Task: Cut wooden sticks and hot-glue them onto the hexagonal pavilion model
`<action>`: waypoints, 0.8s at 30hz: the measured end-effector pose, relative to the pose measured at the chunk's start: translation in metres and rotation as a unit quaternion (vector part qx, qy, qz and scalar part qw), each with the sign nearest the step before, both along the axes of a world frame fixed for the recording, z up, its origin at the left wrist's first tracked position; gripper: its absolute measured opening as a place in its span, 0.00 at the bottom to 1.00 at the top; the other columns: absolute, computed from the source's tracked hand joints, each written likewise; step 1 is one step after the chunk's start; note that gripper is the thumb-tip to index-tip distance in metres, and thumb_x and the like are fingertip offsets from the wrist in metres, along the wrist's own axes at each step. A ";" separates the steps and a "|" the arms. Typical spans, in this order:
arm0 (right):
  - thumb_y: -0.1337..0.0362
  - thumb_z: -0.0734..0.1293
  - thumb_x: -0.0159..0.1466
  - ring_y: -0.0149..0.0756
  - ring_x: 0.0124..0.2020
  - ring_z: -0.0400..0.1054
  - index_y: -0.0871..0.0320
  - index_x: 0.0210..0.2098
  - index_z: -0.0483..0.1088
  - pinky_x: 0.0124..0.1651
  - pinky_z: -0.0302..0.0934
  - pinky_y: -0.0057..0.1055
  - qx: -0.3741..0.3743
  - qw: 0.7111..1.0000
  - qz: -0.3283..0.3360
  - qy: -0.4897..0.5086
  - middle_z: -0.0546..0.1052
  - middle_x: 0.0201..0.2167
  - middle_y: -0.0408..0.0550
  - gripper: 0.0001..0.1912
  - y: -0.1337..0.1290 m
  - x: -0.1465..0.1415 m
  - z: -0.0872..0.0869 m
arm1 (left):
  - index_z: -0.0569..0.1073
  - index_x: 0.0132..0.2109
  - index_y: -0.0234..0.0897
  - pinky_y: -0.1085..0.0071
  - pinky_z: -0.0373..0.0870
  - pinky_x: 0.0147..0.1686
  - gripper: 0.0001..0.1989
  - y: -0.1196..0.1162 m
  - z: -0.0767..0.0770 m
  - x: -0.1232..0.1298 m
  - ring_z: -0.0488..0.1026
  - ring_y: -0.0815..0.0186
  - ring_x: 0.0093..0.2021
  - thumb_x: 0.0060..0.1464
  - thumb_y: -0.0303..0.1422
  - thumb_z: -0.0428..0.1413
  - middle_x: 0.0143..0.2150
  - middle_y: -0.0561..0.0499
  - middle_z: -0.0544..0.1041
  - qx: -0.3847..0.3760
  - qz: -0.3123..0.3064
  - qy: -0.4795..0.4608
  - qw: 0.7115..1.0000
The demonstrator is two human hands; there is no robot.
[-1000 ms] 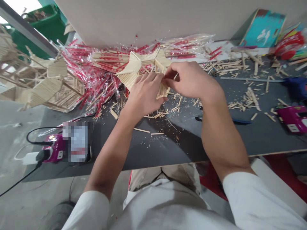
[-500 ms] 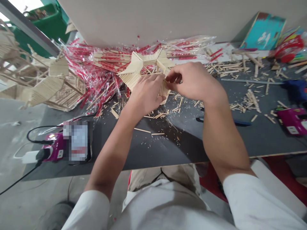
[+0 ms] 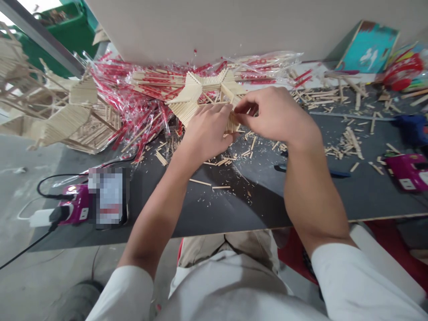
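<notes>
A star-like structure of pale wooden sticks (image 3: pixel 187 100) rests near the back of the dark table, with an opening in its middle. My left hand (image 3: pixel 209 133) lies over its near side, fingers together and wrapped on the edge. My right hand (image 3: pixel 264 111) is at the structure's right side, thumb and fingertips pinched together; what is between them is too small to make out. The hands nearly touch each other. Part of the structure is hidden under both hands.
Plastic-wrapped red-tipped sticks (image 3: pixel 133 107) heap behind and left. A larger stick construction (image 3: pixel 67 125) stands far left. A phone (image 3: pixel 111 198) and a purple power block (image 3: pixel 75 203) lie front left. Stick scraps (image 3: pixel 351 142), a blue tool (image 3: pixel 413 127) and a teal board (image 3: pixel 369 47) are at right.
Both hands and the structure appear slightly further right, while the whole view has shifted a little. The hands keep almost the same pose.
</notes>
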State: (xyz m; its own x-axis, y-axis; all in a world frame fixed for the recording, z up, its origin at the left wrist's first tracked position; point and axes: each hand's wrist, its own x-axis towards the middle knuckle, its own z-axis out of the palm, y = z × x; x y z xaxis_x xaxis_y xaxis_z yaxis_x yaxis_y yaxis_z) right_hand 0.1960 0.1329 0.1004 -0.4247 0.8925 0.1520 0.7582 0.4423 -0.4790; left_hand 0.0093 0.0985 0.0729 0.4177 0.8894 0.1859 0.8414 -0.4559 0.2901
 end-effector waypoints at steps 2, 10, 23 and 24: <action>0.66 0.71 0.63 0.50 0.40 0.80 0.52 0.39 0.83 0.47 0.71 0.47 0.003 1.000 -0.005 -0.003 0.86 0.39 0.51 0.08 -0.001 0.001 0.002 | 0.70 0.66 0.38 0.47 0.64 0.69 0.25 0.001 -0.001 0.000 0.71 0.46 0.66 0.63 0.38 0.57 0.65 0.42 0.76 -0.001 0.001 -0.002 1.000; 0.66 0.71 0.63 0.50 0.39 0.80 0.51 0.37 0.82 0.47 0.72 0.46 0.011 1.000 0.001 0.000 0.85 0.38 0.50 0.07 0.002 0.002 -0.003 | 0.72 0.63 0.39 0.52 0.66 0.68 0.23 0.001 0.000 0.000 0.73 0.51 0.64 0.63 0.39 0.56 0.63 0.45 0.78 0.014 -0.005 0.011 1.000; 0.64 0.72 0.64 0.47 0.40 0.78 0.51 0.42 0.80 0.43 0.69 0.42 -0.011 0.998 0.054 -0.015 0.84 0.39 0.49 0.07 0.001 0.013 0.003 | 0.67 0.68 0.48 0.43 0.61 0.69 0.29 -0.002 0.003 -0.004 0.67 0.44 0.68 0.61 0.40 0.59 0.68 0.47 0.75 -0.012 -0.018 -0.008 1.000; 0.63 0.72 0.64 0.46 0.40 0.77 0.51 0.43 0.80 0.43 0.68 0.42 -0.010 0.998 0.061 -0.018 0.84 0.40 0.49 0.07 0.001 0.015 0.003 | 0.67 0.68 0.49 0.42 0.61 0.69 0.29 -0.003 0.004 -0.004 0.67 0.44 0.68 0.61 0.40 0.59 0.67 0.48 0.76 -0.011 -0.017 -0.009 1.000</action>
